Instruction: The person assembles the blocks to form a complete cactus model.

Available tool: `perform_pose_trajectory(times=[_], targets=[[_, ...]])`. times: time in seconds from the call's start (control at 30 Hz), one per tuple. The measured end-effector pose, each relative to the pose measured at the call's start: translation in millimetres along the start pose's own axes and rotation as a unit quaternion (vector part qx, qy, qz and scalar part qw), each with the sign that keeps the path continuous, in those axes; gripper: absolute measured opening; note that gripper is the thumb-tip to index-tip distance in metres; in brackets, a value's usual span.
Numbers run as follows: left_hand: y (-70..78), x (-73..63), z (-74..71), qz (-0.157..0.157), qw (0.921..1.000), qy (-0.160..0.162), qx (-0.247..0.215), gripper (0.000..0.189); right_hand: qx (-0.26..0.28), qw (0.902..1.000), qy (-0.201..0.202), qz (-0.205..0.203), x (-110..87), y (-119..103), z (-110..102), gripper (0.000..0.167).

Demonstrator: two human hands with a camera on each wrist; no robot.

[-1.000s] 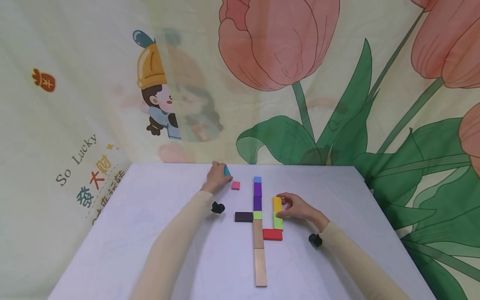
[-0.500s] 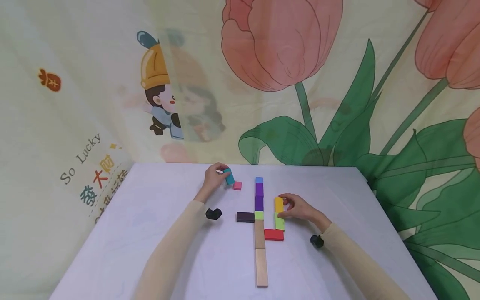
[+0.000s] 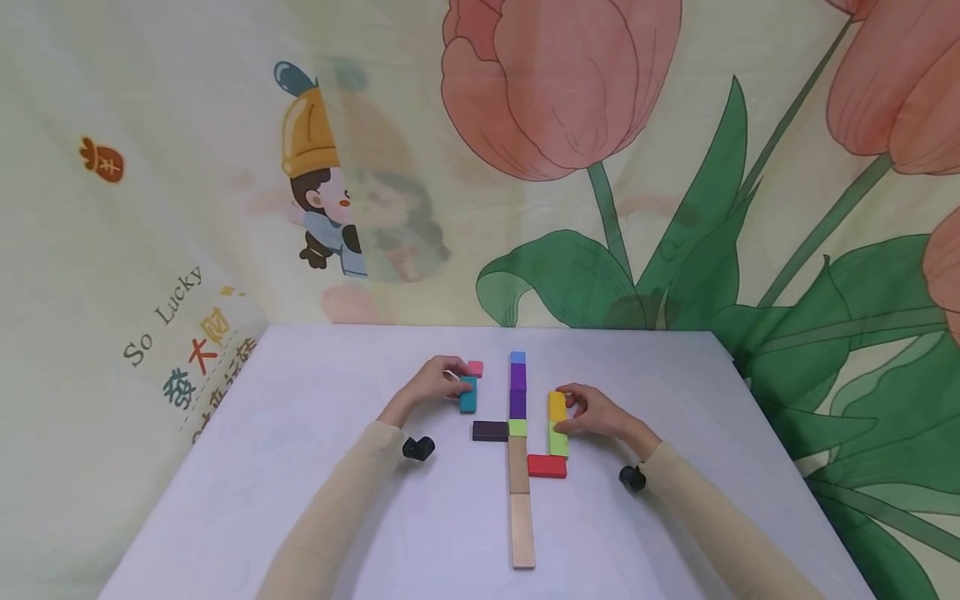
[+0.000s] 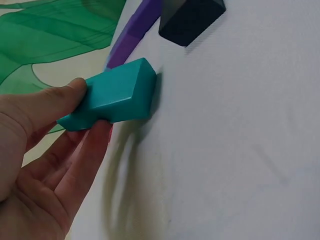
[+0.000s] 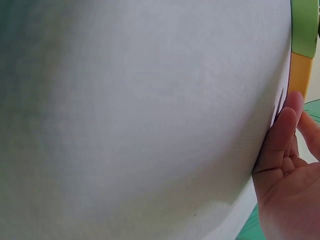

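Observation:
My left hand (image 3: 433,380) pinches a teal block (image 3: 468,400) between thumb and fingers, left of the column of blocks. In the left wrist view the teal block (image 4: 120,92) is tilted close over the white table, its far end free of the fingers. My right hand (image 3: 600,412) holds a yellow block (image 3: 557,403), index fingertip at its far end and thumb near its joint with a light green block (image 3: 558,443). These two lie end to end, and the green one meets a red block (image 3: 547,467). A small pink block (image 3: 476,368) lies just beyond my left fingers.
Down the middle runs a line of blocks: light blue (image 3: 517,357), purple (image 3: 517,392), small green (image 3: 517,427) and two wooden planks (image 3: 519,467). A black block (image 3: 490,431) adjoins it on the left. Behind the white table (image 3: 637,550) hangs a printed cloth (image 3: 405,150).
My left hand has brought the teal block from beyond the pink block toward me, turning it lengthwise along the column. My right hand has stayed at the yellow block.

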State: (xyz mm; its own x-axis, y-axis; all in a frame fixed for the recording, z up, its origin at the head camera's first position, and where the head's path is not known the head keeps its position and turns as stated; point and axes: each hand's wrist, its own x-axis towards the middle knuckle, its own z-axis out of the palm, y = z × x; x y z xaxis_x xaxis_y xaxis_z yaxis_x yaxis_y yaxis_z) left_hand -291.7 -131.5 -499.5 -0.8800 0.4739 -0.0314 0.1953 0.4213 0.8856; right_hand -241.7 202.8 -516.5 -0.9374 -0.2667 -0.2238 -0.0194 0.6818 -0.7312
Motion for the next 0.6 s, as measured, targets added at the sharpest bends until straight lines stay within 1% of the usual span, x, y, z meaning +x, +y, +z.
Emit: perform_pose_trajectory(times=[0.07, 0.2, 0.27, 0.4, 0.6], targets=[[-0.5, 1.0, 2.0, 0.006, 0.9998, -0.001, 0.019, 0.026, 0.001, 1.0, 0.0, -0.002, 0.7, 0.1, -0.3, 0.073], [-0.5, 1.0, 7.2, 0.004, 0.9986, 0.003, 0.053, 0.028, 0.01, 0.9999, -0.004, -0.008, 0.7, 1.1, -1.4, 0.072], [-2.2, 0.3, 9.2, -0.004, 0.9982, 0.007, 0.059, 0.027, 0.012, 0.9999, -0.006, -0.01, 0.7, 1.2, -1.1, 0.071], [-4.6, 0.0, 12.5, -0.008, 0.9973, 0.012, 0.072, 0.026, 0.008, 0.9999, -0.004, -0.007, -0.5, 0.1, -0.7, 0.072], [-6.0, 2.2, 13.2, 0.013, 0.9955, 0.019, 0.092, 0.027, 0.007, 1.0, -0.002, -0.005, -2.0, -1.8, -1.2, 0.073]])
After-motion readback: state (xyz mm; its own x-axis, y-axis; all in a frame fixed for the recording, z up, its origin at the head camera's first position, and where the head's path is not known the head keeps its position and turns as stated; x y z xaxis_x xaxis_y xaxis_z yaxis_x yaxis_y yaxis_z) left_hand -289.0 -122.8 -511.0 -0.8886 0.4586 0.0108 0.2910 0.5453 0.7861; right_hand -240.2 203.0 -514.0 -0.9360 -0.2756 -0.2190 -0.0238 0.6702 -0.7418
